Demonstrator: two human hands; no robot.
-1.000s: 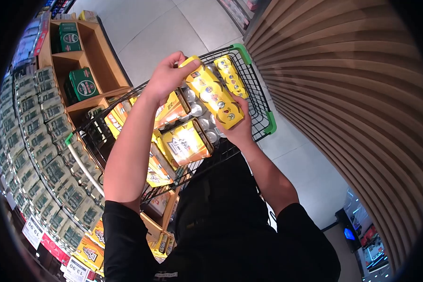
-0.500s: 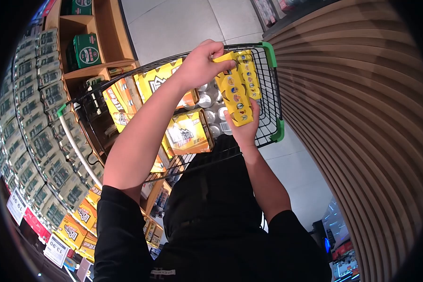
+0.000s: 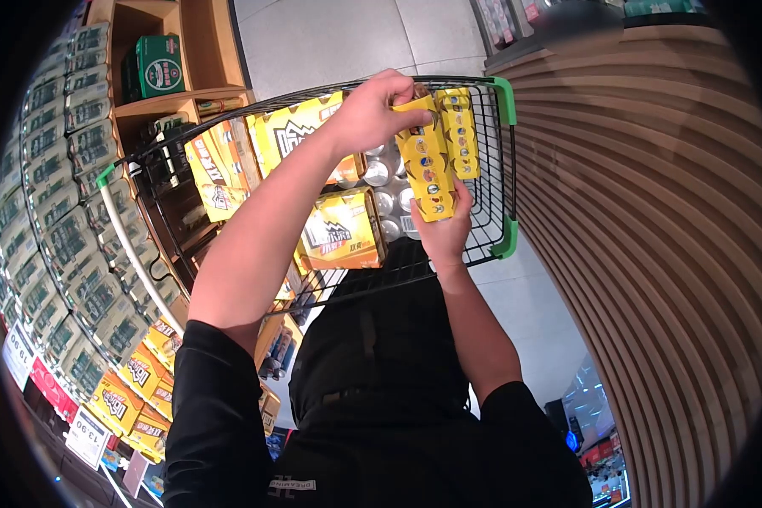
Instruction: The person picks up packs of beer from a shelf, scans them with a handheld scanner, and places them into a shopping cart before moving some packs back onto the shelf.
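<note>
A long yellow pack of cans (image 3: 427, 165) is held over a black wire shopping cart (image 3: 504, 161) with green corners. My left hand (image 3: 372, 110) grips the pack's far end and my right hand (image 3: 444, 229) holds its near end from below. A second yellow pack (image 3: 459, 131) lies right beside it in the cart. Under my hands the cart holds silver can tops (image 3: 385, 190) and several yellow-orange beer cases (image 3: 343, 230).
Shelves on the left carry rows of grey-green can packs (image 3: 68, 245), with yellow cases (image 3: 135, 381) and price tags (image 3: 85, 436) lower down. A wooden shelf unit holds green boxes (image 3: 159, 63). A ribbed wooden wall (image 3: 652, 212) curves along the right. Grey tiled floor (image 3: 330, 38) lies ahead.
Both hands have carried the yellow pack farther into the cart, up against the second yellow pack, and turned it more upright. The view has shifted slightly.
</note>
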